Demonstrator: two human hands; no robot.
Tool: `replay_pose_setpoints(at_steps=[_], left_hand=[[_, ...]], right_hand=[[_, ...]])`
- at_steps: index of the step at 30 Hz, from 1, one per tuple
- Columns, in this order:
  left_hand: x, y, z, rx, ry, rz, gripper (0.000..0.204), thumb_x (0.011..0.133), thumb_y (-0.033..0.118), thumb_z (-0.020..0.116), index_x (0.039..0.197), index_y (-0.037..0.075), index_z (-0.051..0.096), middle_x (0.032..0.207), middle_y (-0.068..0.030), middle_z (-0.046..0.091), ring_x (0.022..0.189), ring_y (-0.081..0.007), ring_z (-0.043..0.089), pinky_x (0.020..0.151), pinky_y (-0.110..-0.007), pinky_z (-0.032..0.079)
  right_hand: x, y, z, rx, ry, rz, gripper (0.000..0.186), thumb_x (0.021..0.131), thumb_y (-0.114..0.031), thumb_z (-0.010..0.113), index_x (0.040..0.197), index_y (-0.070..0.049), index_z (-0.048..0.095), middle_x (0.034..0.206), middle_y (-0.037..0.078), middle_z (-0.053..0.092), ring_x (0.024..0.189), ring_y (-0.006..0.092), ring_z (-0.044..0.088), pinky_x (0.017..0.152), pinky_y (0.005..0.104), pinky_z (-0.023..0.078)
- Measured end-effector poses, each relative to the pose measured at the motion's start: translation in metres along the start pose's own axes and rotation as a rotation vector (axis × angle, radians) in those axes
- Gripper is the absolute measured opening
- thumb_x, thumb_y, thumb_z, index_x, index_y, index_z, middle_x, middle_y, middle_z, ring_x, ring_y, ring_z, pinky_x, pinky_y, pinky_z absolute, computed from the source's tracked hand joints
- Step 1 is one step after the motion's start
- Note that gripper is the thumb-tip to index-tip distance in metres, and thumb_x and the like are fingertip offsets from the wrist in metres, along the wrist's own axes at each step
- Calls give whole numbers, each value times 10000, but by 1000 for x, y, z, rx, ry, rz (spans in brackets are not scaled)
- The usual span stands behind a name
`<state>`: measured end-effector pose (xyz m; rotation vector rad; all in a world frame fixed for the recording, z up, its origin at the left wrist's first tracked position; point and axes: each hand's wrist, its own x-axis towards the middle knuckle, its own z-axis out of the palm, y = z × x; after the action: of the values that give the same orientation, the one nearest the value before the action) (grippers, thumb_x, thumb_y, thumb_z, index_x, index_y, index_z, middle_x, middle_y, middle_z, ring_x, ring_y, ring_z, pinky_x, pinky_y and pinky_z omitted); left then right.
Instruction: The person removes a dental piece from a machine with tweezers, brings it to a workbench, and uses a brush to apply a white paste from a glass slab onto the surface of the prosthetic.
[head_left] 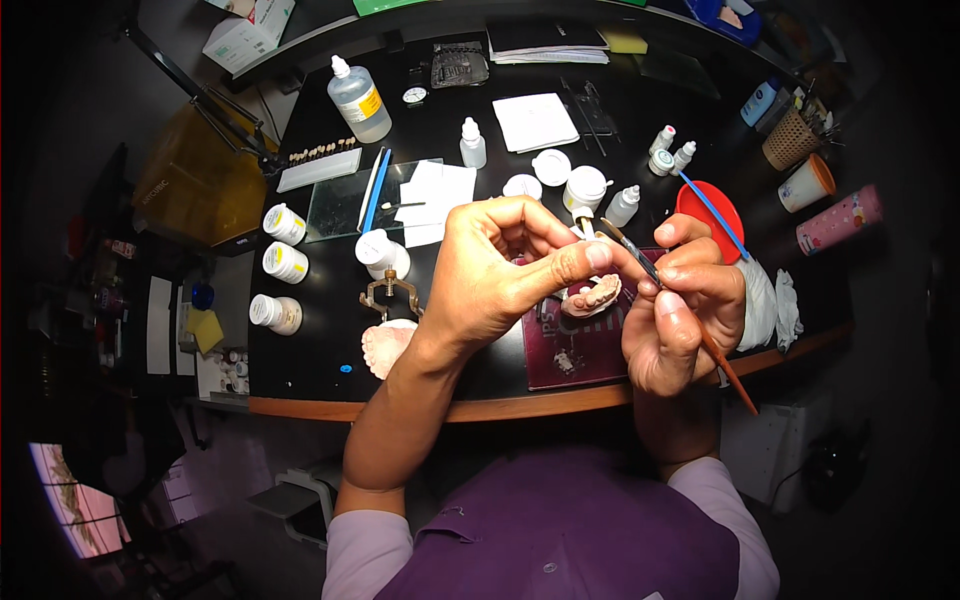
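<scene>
My left hand [510, 262] is closed in a pinch, thumb against fingertips, on a small pale piece [586, 227] whose shape I cannot make out. In my right hand [688, 315] is a thin brush [722, 364] with a reddish-brown handle, held like a pen. Its dark end points up and left, close to the left fingertips. Below the hands, a plaster dental cast [593, 298] rests on a dark red pad [570, 372], partly hidden by the fingers. A second cast [386, 348] sits left of my left wrist, beside a brass articulator frame [391, 287].
White jars [383, 255] and dropper bottles [473, 143] stand around the hands. At left are a glass slab [335, 212] with blue-handled tweezers [375, 190] and a tooth shade row [318, 168]. A red dish [712, 205] and crumpled tissue [787, 312] lie right. The wooden table edge [480, 410] runs nearest me.
</scene>
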<state>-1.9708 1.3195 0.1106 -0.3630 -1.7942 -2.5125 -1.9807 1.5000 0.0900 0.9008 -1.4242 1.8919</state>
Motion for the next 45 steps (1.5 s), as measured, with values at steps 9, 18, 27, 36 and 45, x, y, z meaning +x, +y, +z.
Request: replay_pose_setpoints(at_steps=[9,18,27,36,45], left_hand=[[-1,3,0,-3,-35,-17,214,902,144,843,886,-18,704,803,-77,720,713,-102,653,688,-256,530],[-1,3,1,25,-17,-26,240,919,194,822,879,-6,695,779,-75,710,706,-107,651,682,-254,509],[1,3,-1,-90,-53,-32,189,923,123,827,901,-47,748,825,-116,754,738,-121,713,700,-250,580],[-2,3,3,82,-8,43,250,906,195,840,893,4,679,818,-59,704,742,-99,637,709,-248,508],[-1,-5,7,79,87,119,282,821,161,928,875,-17,716,797,-61,724,740,-84,670,691,-230,538]], right_hand=[[0,-1,-1,-30,-15,1,153,879,-4,561,1030,-11,586,852,80,639,1007,232,571,1012,429,454],[1,-5,-5,-75,-62,37,169,897,-6,544,1063,-18,568,861,81,634,1048,245,576,1006,414,472],[3,-6,0,-12,-50,59,173,912,20,537,1080,-16,554,874,91,628,1097,240,568,911,327,565],[1,-8,-2,27,-72,67,170,928,13,542,1096,-7,536,912,112,614,1118,247,561,844,323,621],[1,-10,-1,192,-83,151,254,882,13,493,1123,-61,525,986,101,496,1202,242,460,976,482,640]])
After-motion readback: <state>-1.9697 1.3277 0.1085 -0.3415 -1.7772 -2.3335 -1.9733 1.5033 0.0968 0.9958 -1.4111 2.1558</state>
